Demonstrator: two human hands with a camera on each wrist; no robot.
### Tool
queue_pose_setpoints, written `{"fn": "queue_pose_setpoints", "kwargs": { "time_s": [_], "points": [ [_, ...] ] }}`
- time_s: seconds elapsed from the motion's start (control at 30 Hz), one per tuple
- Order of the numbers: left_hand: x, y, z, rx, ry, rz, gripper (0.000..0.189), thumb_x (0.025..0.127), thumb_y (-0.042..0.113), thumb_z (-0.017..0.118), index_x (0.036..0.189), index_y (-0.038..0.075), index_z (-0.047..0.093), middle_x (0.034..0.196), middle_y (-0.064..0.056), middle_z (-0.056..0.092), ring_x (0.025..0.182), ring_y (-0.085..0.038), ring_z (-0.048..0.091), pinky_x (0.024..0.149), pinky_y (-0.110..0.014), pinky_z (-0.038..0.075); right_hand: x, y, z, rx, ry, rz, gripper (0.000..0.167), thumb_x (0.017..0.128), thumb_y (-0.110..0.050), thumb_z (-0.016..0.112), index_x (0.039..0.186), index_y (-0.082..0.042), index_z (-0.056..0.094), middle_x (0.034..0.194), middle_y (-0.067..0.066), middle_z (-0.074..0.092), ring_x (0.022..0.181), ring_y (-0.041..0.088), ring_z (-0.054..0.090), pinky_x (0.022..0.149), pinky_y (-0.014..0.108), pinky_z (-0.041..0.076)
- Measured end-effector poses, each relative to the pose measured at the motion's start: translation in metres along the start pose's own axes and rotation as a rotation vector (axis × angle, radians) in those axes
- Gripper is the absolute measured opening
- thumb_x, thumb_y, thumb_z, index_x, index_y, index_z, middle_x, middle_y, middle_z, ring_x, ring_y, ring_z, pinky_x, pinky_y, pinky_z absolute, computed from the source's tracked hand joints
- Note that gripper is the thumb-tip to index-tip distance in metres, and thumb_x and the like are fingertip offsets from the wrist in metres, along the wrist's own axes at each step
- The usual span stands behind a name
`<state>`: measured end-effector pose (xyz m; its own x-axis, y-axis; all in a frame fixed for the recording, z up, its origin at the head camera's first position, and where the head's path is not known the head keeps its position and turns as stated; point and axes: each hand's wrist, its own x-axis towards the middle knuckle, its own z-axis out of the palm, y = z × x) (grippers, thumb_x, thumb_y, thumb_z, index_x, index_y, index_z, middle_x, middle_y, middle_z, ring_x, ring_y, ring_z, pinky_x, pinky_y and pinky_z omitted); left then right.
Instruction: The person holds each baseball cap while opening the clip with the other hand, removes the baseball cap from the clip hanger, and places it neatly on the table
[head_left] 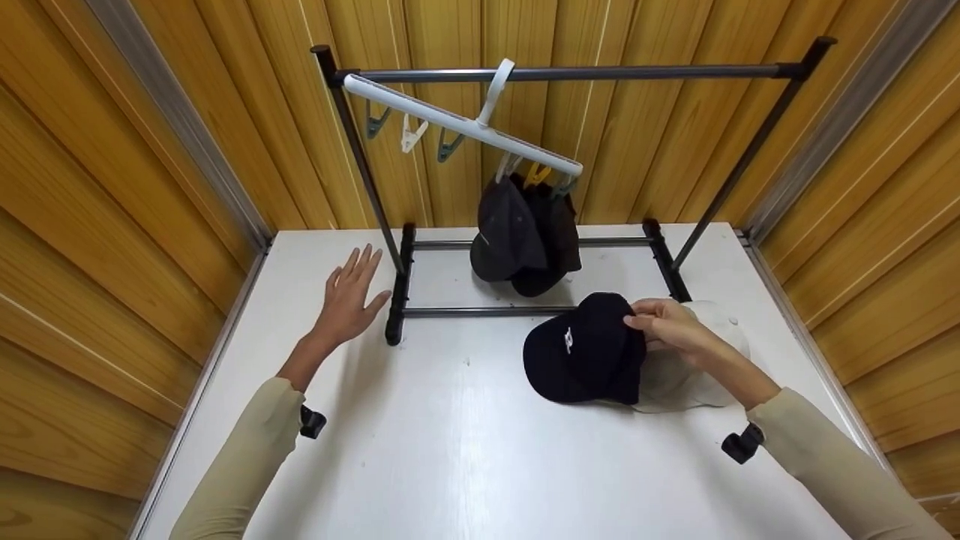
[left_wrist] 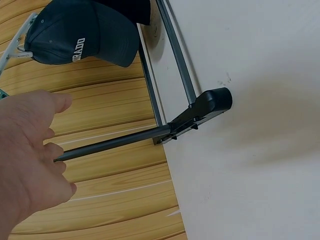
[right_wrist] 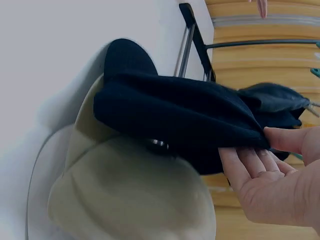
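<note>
Pinching the navy cap [head_left: 592, 349] at one edge, the right hand [head_left: 670, 328] holds it partly over the pale cap [right_wrist: 135, 190], near the rack [head_left: 637, 73]; the left hand [head_left: 347, 300] is empty, fingers extended. A firm pinch, clear of the pale cap, should limit dragging.

Head view: high at near side, facing far and down over bench [head_left: 465, 465] and rack [head_left: 600, 73]. Wrist views: closer, rolled sideways; left faces rack's left foot [left_wrist: 207, 107], right close on dark cap [right_wrist: 170, 105]. Both share that foot.
</note>
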<state>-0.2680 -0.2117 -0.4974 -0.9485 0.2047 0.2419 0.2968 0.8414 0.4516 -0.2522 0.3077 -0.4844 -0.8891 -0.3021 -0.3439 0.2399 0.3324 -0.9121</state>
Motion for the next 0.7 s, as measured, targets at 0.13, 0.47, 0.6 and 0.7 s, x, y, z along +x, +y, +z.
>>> {"fn": "queue_pose_setpoints", "kwargs": {
  "time_s": [0.13, 0.47, 0.6, 0.7],
  "points": [
    [-0.001, -0.001, 0.001, -0.001, 0.004, -0.004, 0.073, 0.101, 0.021, 0.063, 0.162, 0.006, 0.026, 0.169, -0.020, 0.021, 0.158, -0.041, 0.013, 0.124, -0.065, 0.010, 0.003, 0.007, -0.011, -0.032, -0.006, -0.016, 0.042, 0.104, -0.015, 0.058, 0.133, 0.014, 0.053, 0.096, -0.008, 0.075, 0.086, 0.006, 0.074, 0.078, 0.027, 0.062],
    [-0.005, -0.005, 0.002, -0.011, 0.013, -0.005, 0.069, 0.103, 0.019, 0.060, 0.161, 0.004, 0.027, 0.169, -0.022, 0.020, 0.158, -0.042, 0.013, 0.123, -0.067, 0.011, 0.004, 0.021, -0.029, -0.097, 0.017, 0.028, 0.051, 0.103, -0.015, 0.060, 0.140, 0.018, 0.046, 0.098, -0.002, 0.076, 0.081, 0.008, 0.074, 0.076, 0.030, 0.063],
    [-0.006, -0.006, 0.002, -0.020, 0.006, -0.010, 0.068, 0.103, 0.019, 0.060, 0.161, 0.004, 0.027, 0.169, -0.022, 0.020, 0.158, -0.042, 0.013, 0.122, -0.067, 0.011, 0.002, 0.024, -0.033, -0.079, 0.021, 0.031, 0.050, 0.102, -0.014, 0.061, 0.137, 0.019, 0.048, 0.093, -0.005, 0.075, 0.080, 0.009, 0.074, 0.075, 0.030, 0.063],
    [-0.006, -0.006, 0.002, -0.023, 0.006, -0.009, 0.068, 0.104, 0.018, 0.059, 0.161, 0.004, 0.027, 0.169, -0.022, 0.020, 0.158, -0.042, 0.013, 0.122, -0.067, 0.011, 0.002, 0.025, -0.035, -0.064, 0.019, 0.029, 0.048, 0.101, -0.013, 0.063, 0.135, 0.018, 0.049, 0.091, -0.008, 0.075, 0.080, 0.008, 0.073, 0.075, 0.030, 0.063]
  ]
}}
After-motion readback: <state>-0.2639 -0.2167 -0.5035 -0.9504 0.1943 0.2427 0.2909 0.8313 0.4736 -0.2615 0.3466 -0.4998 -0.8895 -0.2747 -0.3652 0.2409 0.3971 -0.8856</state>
